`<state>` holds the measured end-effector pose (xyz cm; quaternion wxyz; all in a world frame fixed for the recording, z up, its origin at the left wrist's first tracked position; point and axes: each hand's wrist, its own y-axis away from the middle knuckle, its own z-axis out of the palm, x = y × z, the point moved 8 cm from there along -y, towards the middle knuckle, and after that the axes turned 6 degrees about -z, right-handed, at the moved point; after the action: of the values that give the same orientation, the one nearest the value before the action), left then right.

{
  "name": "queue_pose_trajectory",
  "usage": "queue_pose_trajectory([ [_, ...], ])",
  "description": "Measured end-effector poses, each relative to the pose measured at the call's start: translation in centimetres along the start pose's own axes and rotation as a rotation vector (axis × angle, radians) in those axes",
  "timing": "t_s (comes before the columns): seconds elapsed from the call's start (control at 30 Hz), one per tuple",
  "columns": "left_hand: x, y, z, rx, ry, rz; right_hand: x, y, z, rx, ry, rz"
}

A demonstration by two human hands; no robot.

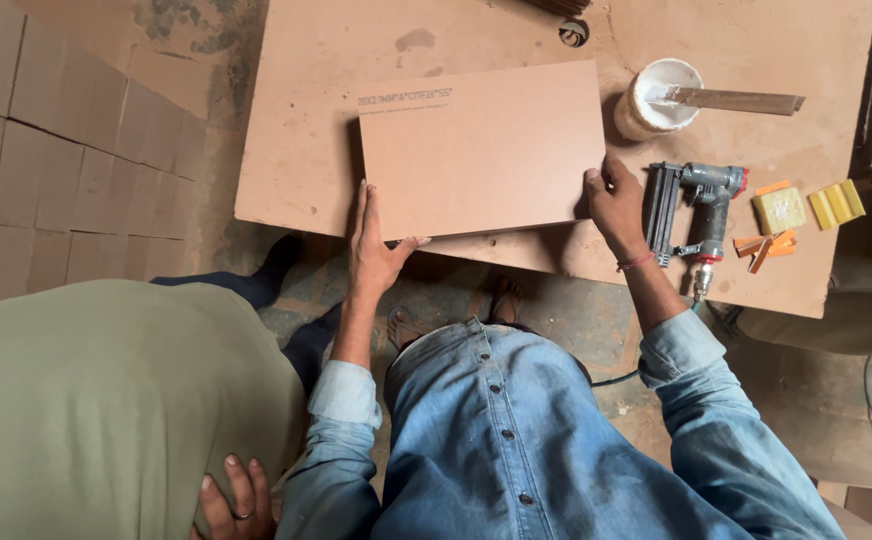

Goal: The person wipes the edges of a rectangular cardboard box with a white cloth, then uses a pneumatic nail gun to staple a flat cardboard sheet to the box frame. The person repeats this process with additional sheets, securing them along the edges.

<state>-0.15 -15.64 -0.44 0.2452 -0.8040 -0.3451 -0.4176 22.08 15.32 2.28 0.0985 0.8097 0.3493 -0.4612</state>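
Note:
A rectangular brown fibreboard panel [481,145] lies flat on the larger board worktop [301,130]. My left hand [374,245] grips its near left corner, thumb on the near edge. My right hand [616,200] holds its near right corner, fingers curled over the side edge. Both sleeves are blue denim.
A pneumatic nail gun [701,215] lies just right of my right hand. A white glue pot [656,95] with a flat stick stands behind it. Yellow blocks [806,207] and orange strips sit further right. Another person in a green shirt [106,400] stands at my left; stacked boards [66,150] beyond.

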Motion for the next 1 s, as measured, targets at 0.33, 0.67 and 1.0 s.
queue_pose_trajectory([
  [0.33, -0.8, 1.1, -0.1, 0.093, -0.038, 0.002, 2.6, 1.4, -3.7, -0.084, 0.030, -0.121],
  [0.67, -1.1, 1.8, -0.5, 0.141, -0.087, 0.032, 3.5, 4.8, -3.3, -0.101, 0.251, -0.269],
  [1.0, -1.0, 1.8, -0.8, 0.085, -0.080, 0.016, 3.5, 5.3, -2.9, -0.080, 0.251, -0.373],
])
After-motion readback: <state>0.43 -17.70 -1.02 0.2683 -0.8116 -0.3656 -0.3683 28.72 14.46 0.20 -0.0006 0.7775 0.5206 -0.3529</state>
